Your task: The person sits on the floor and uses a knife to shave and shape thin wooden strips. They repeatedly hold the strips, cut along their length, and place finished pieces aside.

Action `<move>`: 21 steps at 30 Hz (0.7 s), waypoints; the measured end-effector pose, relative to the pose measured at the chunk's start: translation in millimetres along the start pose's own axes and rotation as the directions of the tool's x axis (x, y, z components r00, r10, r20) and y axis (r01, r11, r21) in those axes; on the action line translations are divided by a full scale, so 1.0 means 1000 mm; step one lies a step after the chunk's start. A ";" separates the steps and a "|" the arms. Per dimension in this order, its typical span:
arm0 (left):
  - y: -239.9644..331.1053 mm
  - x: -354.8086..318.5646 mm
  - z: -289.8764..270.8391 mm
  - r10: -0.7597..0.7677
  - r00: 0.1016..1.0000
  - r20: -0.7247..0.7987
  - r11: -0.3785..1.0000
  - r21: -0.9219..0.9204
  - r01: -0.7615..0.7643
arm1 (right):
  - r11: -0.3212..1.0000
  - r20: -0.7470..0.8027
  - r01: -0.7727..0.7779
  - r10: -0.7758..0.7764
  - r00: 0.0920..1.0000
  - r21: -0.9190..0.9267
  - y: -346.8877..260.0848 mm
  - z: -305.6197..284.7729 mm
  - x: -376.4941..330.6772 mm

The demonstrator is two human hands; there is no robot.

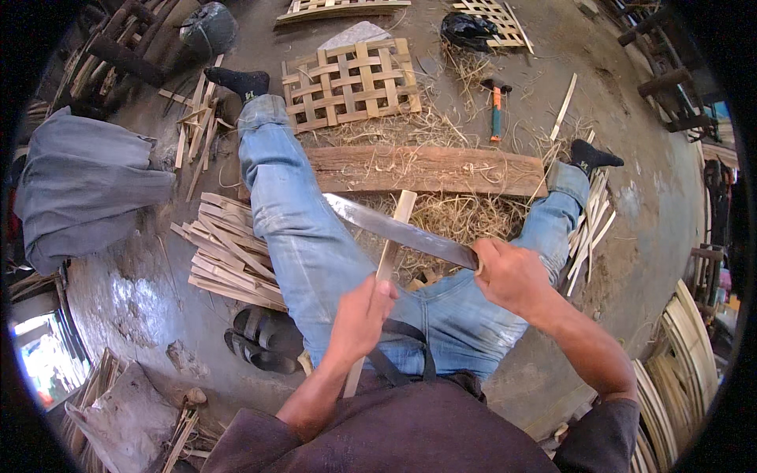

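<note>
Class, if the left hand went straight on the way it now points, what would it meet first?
Probably the knife blade, which slants across the picture just ahead of the left hand, though one view leaves depth unclear.

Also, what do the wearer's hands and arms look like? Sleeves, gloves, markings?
Left hand and right hand are ungloved, with no watch or cables visible. Forearms are bare. Short, dark brownish-purple fabric sleeves end around the elbows; no markings visible on them.
</note>
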State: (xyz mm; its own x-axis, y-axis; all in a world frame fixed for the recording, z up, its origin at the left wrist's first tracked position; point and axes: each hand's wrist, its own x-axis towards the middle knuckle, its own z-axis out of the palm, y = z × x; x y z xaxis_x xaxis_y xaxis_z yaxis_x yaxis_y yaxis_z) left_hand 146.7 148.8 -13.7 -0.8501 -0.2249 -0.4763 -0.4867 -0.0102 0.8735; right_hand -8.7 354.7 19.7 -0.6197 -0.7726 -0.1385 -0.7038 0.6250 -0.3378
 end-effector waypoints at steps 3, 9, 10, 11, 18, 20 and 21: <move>-0.001 0.001 0.001 -0.042 0.998 0.052 0.999 -0.032 0.044 | 0.984 -0.106 -0.169 0.175 0.979 0.059 0.021 0.010 0.015; 0.010 -0.002 0.006 -0.054 0.998 -0.025 0.994 -0.100 0.052 | 0.997 -0.184 -0.083 0.080 0.980 -0.009 0.020 0.025 0.014; 0.012 -0.001 0.008 -0.045 0.997 -0.061 0.994 -0.106 0.038 | 0.989 -0.235 -0.149 0.143 0.961 -0.004 0.026 0.025 0.017; 0.014 0.000 0.010 -0.022 0.998 -0.059 0.997 -0.079 0.017 | 0.977 -0.262 -0.214 0.213 0.941 0.025 0.028 0.021 0.015; 0.004 0.003 0.003 0.014 0.997 0.075 0.999 -0.032 -0.012 | 0.999 -0.252 -0.037 0.026 0.967 -0.039 0.024 0.031 0.013; 0.002 0.005 0.000 -0.007 0.990 0.140 0.999 -0.046 0.013 | 1.000 -0.272 -0.011 0.015 0.962 0.016 0.016 0.029 0.009; -0.003 0.009 -0.001 0.064 0.988 0.143 0.998 0.007 -0.065 | 0.995 -0.126 0.100 -0.101 0.987 -0.013 0.014 0.027 0.004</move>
State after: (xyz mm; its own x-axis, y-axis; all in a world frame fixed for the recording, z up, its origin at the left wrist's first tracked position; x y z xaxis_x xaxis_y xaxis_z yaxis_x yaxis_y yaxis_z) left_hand 140.3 146.1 -20.5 -0.8993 -0.0839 -0.4292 -0.4315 0.0114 0.9020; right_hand -11.6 356.9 -10.6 -0.5846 -0.8112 0.0145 -0.7665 0.5463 -0.3378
